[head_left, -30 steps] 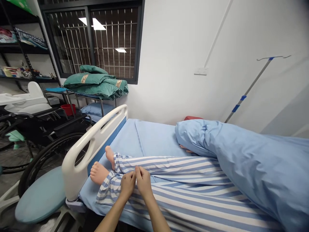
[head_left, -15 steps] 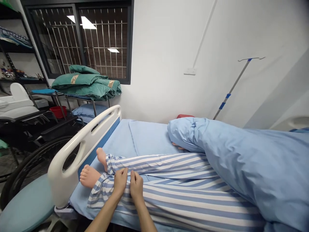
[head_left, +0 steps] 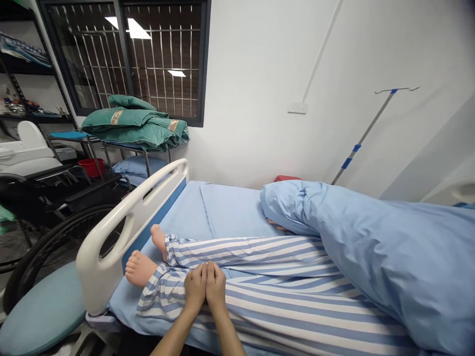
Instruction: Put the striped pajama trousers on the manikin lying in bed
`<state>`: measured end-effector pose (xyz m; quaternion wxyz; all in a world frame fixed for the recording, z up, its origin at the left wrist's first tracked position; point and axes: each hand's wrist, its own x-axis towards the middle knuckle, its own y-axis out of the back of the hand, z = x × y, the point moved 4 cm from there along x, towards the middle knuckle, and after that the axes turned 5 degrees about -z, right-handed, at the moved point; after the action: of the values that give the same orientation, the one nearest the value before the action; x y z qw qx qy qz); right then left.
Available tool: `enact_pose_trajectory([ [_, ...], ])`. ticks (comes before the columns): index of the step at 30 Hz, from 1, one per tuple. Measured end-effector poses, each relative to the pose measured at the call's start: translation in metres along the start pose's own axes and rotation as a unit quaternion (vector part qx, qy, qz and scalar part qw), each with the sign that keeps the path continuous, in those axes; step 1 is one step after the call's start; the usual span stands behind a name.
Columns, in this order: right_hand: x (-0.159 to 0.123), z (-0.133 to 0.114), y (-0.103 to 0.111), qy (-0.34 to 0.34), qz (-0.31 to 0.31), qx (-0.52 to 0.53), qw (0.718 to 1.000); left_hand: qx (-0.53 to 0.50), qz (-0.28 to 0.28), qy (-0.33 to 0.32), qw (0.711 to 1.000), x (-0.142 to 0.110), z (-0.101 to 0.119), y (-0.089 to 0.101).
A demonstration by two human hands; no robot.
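Observation:
My left hand (head_left: 195, 289) and my right hand (head_left: 215, 286) lie side by side on the lower leg of blue-and-white striped pyjama trousers (head_left: 252, 252), with their fingertips touching. I cannot tell whether they grip the cloth. The trousers are on a patient manikin, whose bare feet (head_left: 139, 268) stick out just left of my hands. A second foot (head_left: 159, 241) rests beyond the first. A light blue blanket (head_left: 371, 247) covers the upper body, and a manikin hand (head_left: 276, 225) pokes out from under its fold.
The bed has a blue sheet (head_left: 230, 212) and a white plastic end rail (head_left: 122, 212). Beyond the rail stand a black wheelchair (head_left: 55, 237), a round blue seat (head_left: 40, 316) and green quilts on a trolley (head_left: 133, 123). An IV pole (head_left: 363, 133) stands by the wall.
My hands have moved together from slightly apart, and their fingertips now meet on the trouser leg. The view has shifted slightly compared with the earlier frames.

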<state>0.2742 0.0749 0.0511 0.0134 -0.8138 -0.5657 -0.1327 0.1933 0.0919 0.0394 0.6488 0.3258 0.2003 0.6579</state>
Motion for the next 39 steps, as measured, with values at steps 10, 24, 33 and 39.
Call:
enact_pose_trajectory([
  [10, 0.01, -0.012, 0.016, 0.006, -0.046, -0.11, 0.993, 0.05, -0.036, 0.016, 0.998, 0.002, 0.01, 0.005],
  [24, 0.004, -0.004, 0.029, 0.004, -0.013, -0.342, 0.94, 0.107, -0.05, 0.029, 0.993, 0.0, 0.012, 0.001],
  [33, 0.01, 0.0, 0.039, 0.03, 0.0, -0.197, 0.98, -0.174, -0.077, 0.024, 0.981, 0.026, 0.038, 0.005],
  [39, 0.011, 0.002, 0.045, 0.043, 0.024, -0.105, 0.993, -0.246, -0.08, -0.004, 0.966, 0.026, 0.058, -0.001],
])
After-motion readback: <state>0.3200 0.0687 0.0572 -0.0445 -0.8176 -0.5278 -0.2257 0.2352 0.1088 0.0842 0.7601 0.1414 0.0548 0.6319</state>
